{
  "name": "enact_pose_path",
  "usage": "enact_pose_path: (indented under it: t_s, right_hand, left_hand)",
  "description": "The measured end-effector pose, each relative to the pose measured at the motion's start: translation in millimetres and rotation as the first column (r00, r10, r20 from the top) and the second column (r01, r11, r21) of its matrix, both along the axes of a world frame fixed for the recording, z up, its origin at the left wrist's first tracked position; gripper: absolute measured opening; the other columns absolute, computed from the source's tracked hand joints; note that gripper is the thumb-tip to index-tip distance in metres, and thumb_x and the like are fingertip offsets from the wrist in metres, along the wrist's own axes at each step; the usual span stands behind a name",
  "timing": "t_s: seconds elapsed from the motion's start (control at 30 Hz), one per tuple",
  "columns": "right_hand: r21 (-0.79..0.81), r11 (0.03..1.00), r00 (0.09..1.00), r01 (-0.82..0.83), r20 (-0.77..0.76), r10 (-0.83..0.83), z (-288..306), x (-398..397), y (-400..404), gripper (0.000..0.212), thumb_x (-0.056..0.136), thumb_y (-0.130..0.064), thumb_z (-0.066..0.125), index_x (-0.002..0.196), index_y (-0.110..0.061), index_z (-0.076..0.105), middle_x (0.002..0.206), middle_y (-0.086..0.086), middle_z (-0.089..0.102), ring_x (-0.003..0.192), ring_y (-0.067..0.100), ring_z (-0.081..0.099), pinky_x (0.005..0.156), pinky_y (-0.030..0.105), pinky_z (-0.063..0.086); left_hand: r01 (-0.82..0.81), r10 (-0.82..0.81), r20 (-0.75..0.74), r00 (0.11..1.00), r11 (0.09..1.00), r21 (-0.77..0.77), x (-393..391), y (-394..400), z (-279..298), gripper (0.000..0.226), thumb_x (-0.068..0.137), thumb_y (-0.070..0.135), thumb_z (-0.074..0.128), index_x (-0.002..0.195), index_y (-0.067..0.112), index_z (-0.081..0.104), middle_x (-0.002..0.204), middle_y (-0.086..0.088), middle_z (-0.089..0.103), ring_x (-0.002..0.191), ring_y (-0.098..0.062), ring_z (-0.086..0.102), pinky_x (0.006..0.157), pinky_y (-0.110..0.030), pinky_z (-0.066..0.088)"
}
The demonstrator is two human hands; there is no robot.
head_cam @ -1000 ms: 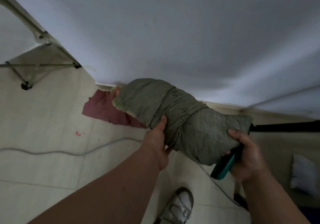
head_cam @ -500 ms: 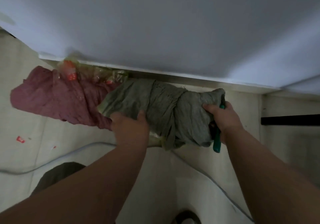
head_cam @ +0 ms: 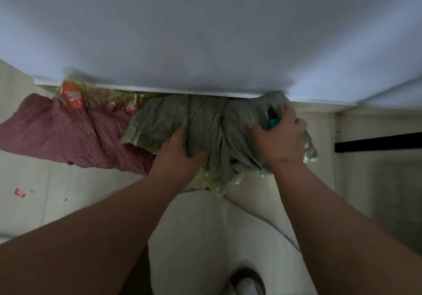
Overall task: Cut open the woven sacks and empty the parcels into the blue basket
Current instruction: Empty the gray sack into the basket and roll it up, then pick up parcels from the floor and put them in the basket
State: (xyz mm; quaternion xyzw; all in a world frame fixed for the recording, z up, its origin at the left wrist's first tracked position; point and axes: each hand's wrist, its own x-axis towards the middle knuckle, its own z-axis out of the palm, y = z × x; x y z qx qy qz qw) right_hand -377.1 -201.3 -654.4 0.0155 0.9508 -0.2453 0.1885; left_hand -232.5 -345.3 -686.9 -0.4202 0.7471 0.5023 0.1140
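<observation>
Sack [head_cam: 205,123] lowered against wall; both hands gripping.

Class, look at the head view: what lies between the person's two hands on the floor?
In the head view, the bunched middle of the grey-green woven sack lies between the left hand and right hand.

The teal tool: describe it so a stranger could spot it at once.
Start at the white wall's base, where a grey-green woven sack lies bunched on the floor beside a reddish sack. Go to the grey-green sack's right end, where the right hand grips. The teal tool peeks out between those fingers, the only bright teal thing there.
</observation>
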Motion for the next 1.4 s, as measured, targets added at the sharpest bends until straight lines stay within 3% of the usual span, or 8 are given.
enact_pose_path:
  t_s: [0.13,0.27,0.4,0.6,0.73,0.93,1.1,1.4]
  right_hand:
    - [-0.136,0.984,0.993,0.115,0.031,-0.112,41,45,4,0.062,0.082,-0.022,0.068,0.137,-0.016,0.039,0.135,0.01,0.047,0.114,0.026,0.054,0.094,0.038,0.047]
    - [-0.153,0.962,0.907,0.226,0.394,-0.15,79,107,8,0.037,0.084,-0.013,0.062,0.115,-0.012,0.041,0.101,0.006,0.054,0.082,0.018,0.054,0.068,0.028,0.044]
    - [-0.07,0.975,0.746,0.209,0.656,-0.113,129,174,15,0.049,0.084,-0.006,0.059,0.129,-0.007,0.038,0.089,0.002,0.045,0.074,0.013,0.048,0.056,0.024,0.039]
    - [-0.048,0.983,0.717,0.176,0.691,-0.095,205,254,55,0.039,0.088,-0.008,0.054,0.126,-0.004,0.046,0.106,0.007,0.05,0.084,0.015,0.051,0.063,0.023,0.044]
    - [-0.054,0.973,0.747,0.225,0.65,-0.137,235,296,95,0.046,0.087,-0.007,0.049,0.132,-0.013,0.037,0.108,0.008,0.053,0.095,0.024,0.057,0.086,0.04,0.054]
    - [-0.123,0.972,0.732,0.203,0.678,-0.067,285,365,164,0.046,0.085,-0.008,0.045,0.126,-0.022,0.031,0.083,0.0,0.048,0.068,0.014,0.048,0.059,0.026,0.042]
    - [-0.097,0.978,0.738,0.185,0.67,-0.073,308,411,242,0.035,0.084,-0.008,0.052,0.109,-0.019,0.03,0.084,0.0,0.047,0.067,0.011,0.048,0.05,0.02,0.038]
    - [-0.031,0.951,0.675,0.308,0.712,-0.195,317,501,428,0.042,0.076,-0.017,0.057,0.117,-0.017,0.049,0.118,0.01,0.051,0.094,0.023,0.057,0.077,0.03,0.045]
  left_hand:
    - [-0.082,0.079,-0.025,0.997,0.991,-0.106,33,14,39,0.062,0.087,0.032,0.065,0.144,0.022,0.042,0.139,-0.006,0.052,0.127,-0.025,0.048,0.106,-0.042,0.041]
    - [-0.124,0.124,0.083,0.989,0.992,-0.008,81,33,95,0.063,0.091,0.032,0.063,0.147,0.02,0.036,0.144,-0.009,0.044,0.128,-0.025,0.045,0.109,-0.043,0.038]
    - [-0.135,0.129,0.172,0.977,0.99,0.027,138,51,162,0.062,0.091,0.033,0.062,0.146,0.023,0.035,0.144,-0.007,0.044,0.126,-0.023,0.047,0.105,-0.043,0.041]
    - [-0.097,0.082,0.273,0.958,0.994,0.042,211,84,253,0.061,0.092,0.031,0.061,0.146,0.018,0.037,0.145,-0.01,0.044,0.123,-0.025,0.05,0.101,-0.041,0.043]
    - [-0.001,-0.015,0.274,0.962,0.998,0.057,238,105,292,0.059,0.092,0.031,0.061,0.145,0.016,0.038,0.142,-0.011,0.047,0.116,-0.025,0.055,0.095,-0.036,0.042]
    - [0.076,-0.094,0.251,0.963,0.994,0.079,286,153,346,0.055,0.093,0.028,0.06,0.143,0.014,0.041,0.14,-0.012,0.05,0.116,-0.025,0.054,0.089,-0.029,0.038]
    - [0.097,-0.12,0.262,0.957,0.99,0.1,320,215,374,0.053,0.092,0.028,0.061,0.141,0.014,0.044,0.139,-0.012,0.051,0.118,-0.027,0.054,0.091,-0.029,0.04]
    - [0.175,-0.216,0.314,0.924,0.973,0.154,384,381,384,0.053,0.094,0.034,0.058,0.143,0.02,0.042,0.14,-0.007,0.051,0.116,-0.026,0.054,0.097,-0.033,0.046]
